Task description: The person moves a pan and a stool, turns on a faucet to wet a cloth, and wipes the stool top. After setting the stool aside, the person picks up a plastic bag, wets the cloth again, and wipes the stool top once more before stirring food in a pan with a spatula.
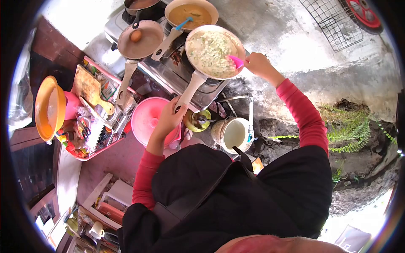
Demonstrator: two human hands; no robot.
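A frying pan (196,80) sits on the stove, filled with a pale, lumpy mixture (211,49) that has green flecks. My left hand (171,118) is wrapped round the end of its light handle. At the pan's right rim, my right hand (258,64) grips a pink spatula (237,62), its blade reaching into the edge of the mixture. My fingers hide the spatula's handle. Behind stands another pan (170,9) of brownish liquid with a blue utensil (184,23) in it. To the left, a smaller pan (145,49) holds a brown egg (136,36).
Below the gas stove (162,76) are a pink basin (141,116), a glass jar (198,121) and a white bucket (236,134). A rack (122,114) with a cutting board (87,86) and an orange bowl (42,107) stand left. A stained wall (291,50) rises at right.
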